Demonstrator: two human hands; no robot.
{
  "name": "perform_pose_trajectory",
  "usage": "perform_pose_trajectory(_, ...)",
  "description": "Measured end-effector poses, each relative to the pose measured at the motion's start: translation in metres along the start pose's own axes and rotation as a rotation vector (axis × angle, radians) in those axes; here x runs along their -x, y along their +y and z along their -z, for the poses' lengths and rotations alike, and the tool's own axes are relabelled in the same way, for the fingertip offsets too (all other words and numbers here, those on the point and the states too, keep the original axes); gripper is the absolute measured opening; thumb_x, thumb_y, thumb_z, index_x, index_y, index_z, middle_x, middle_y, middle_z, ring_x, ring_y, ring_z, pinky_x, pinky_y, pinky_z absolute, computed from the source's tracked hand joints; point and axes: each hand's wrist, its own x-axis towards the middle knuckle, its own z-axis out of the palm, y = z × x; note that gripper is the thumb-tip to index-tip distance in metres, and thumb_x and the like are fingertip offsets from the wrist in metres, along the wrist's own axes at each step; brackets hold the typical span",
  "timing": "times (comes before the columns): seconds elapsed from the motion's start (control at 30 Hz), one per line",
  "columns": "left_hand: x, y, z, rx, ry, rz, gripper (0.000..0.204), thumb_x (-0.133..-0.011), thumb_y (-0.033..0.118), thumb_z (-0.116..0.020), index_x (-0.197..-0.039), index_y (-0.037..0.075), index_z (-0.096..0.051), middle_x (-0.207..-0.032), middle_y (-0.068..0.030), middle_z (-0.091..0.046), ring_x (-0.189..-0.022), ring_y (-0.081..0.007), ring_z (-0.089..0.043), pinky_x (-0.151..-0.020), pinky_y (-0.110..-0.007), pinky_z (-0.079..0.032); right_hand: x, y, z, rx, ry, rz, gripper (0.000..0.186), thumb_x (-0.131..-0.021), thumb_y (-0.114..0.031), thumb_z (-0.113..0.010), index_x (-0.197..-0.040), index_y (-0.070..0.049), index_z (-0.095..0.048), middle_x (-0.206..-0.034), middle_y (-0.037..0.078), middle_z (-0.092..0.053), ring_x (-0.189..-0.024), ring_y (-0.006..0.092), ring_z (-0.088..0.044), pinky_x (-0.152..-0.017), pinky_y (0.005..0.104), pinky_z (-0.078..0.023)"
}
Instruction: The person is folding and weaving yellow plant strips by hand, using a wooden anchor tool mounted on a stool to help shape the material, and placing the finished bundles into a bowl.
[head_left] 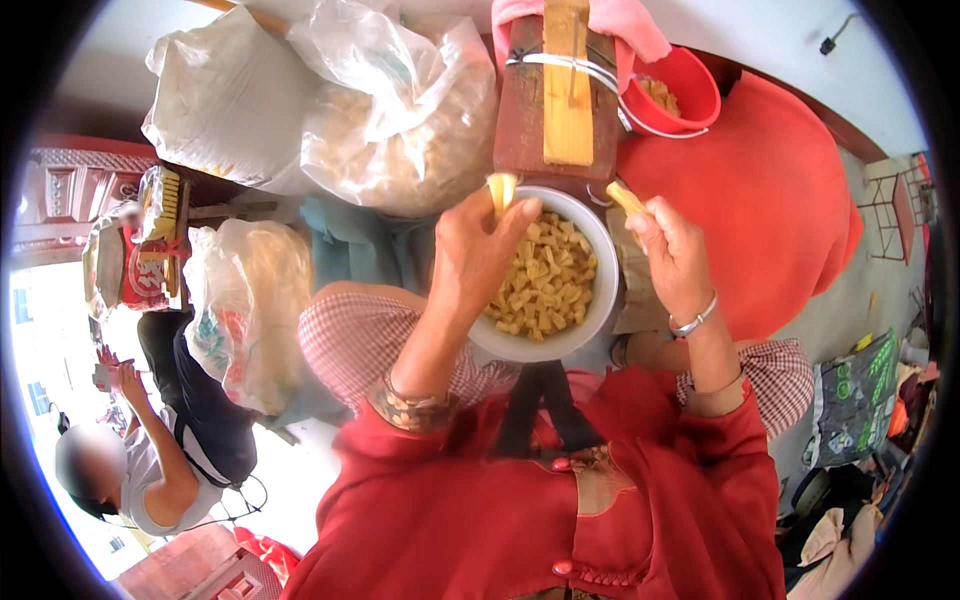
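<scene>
Head view: left hand (478, 250) and right hand (668, 248) fingers each pinch a yellow piece (501, 190); white bowl (600, 250) is mostly full.

The left hand (478, 252) is closed around a small pale yellow piece (502, 190), which stands up out of the fingers above the rim of the white bowl (600, 250). The right hand (670, 250) pinches a second yellow piece (626, 199), tilted, just beside the bowl's right edge. The bowl sits between both hands and is full of similar short yellow cut pieces (545, 285).
</scene>
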Motion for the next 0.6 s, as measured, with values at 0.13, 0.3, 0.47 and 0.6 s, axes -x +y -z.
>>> perform_pose_trajectory(0.13,0.033,-0.059,-0.019,0.169,-0.172,0.459,0.047,-0.089,0.034,-0.06,-0.118,-0.002,-0.051,-0.095,-0.0133,-0.062,-0.066,-0.0162,-0.064,-0.051,-0.024,-0.052,0.044,-0.009,-0.02,0.008,-0.136,0.054,0.018,-0.09,-0.019,-0.057,-0.087,-0.002,-0.053,-0.067,0.018,-0.053,-0.058,0.0332,-0.053,-0.052,0.0393,-0.04)
perform_pose_trajectory(0.3,0.067,-0.165,-0.057,0.368,-0.562,0.062,0.039,-0.099,0.036,-0.04,-0.104,0.001,-0.056,-0.085,-0.011,-0.061,-0.074,-0.019,-0.061,-0.064,-0.028,-0.05,0.088,-0.023,-0.069,-0.132,-0.391,0.171,0.019,-0.089,-0.022,-0.055,-0.084,-0.004,-0.054,-0.074,0.016,-0.058,-0.064,0.0352,-0.056,-0.058,0.0417,-0.044)
perform_pose_trajectory(0.47,0.063,-0.093,-0.045,0.815,-0.55,0.785,0.042,-0.099,0.036,-0.038,-0.103,-0.001,-0.057,-0.074,-0.0056,-0.056,-0.062,-0.0149,-0.052,-0.057,-0.026,-0.046,0.109,-0.029,-0.069,-0.556,-0.634,-0.077,0.024,-0.094,-0.025,-0.051,-0.084,-0.004,-0.056,-0.062,0.008,-0.055,-0.054,0.0218,-0.054,-0.057,0.0314,-0.043)
perform_pose_trajectory(0.6,0.066,-0.085,-0.036,0.891,-0.483,0.721,0.041,-0.098,0.036,-0.041,-0.103,-0.001,-0.056,-0.073,-0.0041,-0.054,-0.06,-0.0141,-0.05,-0.057,-0.026,-0.045,0.114,-0.027,-0.068,-0.801,-0.611,-0.271,0.028,-0.097,-0.026,-0.047,-0.083,-0.003,-0.054,-0.062,0.001,-0.051,-0.058,0.008,-0.052,-0.057,0.0224,-0.042)
